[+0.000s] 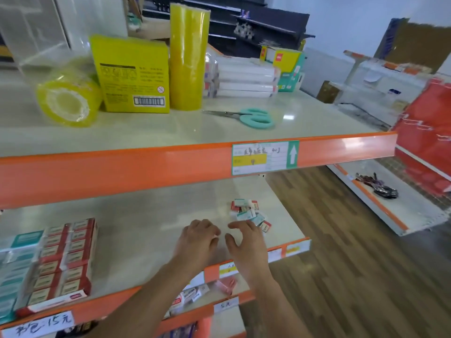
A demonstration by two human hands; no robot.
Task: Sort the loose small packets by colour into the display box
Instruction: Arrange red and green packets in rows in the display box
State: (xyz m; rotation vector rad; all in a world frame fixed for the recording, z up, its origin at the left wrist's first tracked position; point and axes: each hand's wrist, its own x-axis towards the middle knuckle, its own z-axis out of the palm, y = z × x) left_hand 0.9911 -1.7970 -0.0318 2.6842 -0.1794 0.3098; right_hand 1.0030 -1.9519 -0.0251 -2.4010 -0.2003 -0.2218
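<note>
A small heap of loose red and teal packets (247, 212) lies at the right end of the middle shelf (146, 223). The display box (52, 267) stands at the shelf's left end, with teal packets in its left rows and red ones in its right rows. My left hand (199, 242) hovers palm down over the shelf with curled fingers, holding nothing I can see. Beside it, my right hand (246, 242) reaches with spread fingers, its fingertips at the near edge of the heap.
The upper shelf (170, 135) overhangs the work area and carries yellow tape rolls (69, 101), a yellow box (133, 74), teal scissors (253, 117) and stacked white packs (244, 78). A lower shelf holds more packets (188, 296). Wooden floor lies to the right.
</note>
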